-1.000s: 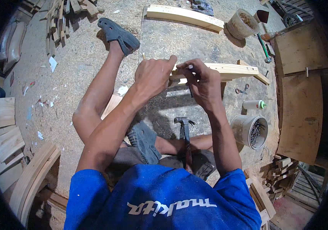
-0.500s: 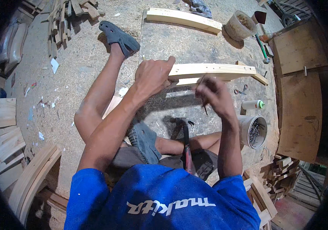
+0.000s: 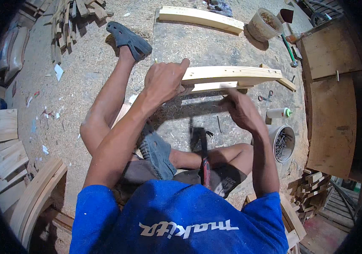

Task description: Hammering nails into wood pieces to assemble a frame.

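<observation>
My left hand (image 3: 164, 80) is wrapped round the left end of a pale wooden frame piece (image 3: 231, 73), made of slightly curved strips with small marks or holes along the upper face. The piece is held tilted above the work board. My right hand (image 3: 243, 111) is just below its lower strip, fingers bent and blurred by motion; whether they hold anything cannot be made out. A thin dark nail-like rod (image 3: 219, 124) shows against the board to the left of that hand. Between my legs, a hammer (image 3: 206, 165) with a red and black handle rests head-away against my lap.
Right of me are a bucket of nails (image 3: 283, 146), a white bottle with green cap (image 3: 279, 113) and scissors (image 3: 265, 96). Farther off stand a sawdust-filled bucket (image 3: 264, 25), a green-handled hammer (image 3: 289, 51) and a wooden beam (image 3: 202, 19). Wood pieces (image 3: 7, 165) are stacked at left.
My right hand has moved slightly down and right, below the wooden piece. The thin dark rod that was by its fingers now shows apart from it. My left hand keeps its grip, shifting slightly left.
</observation>
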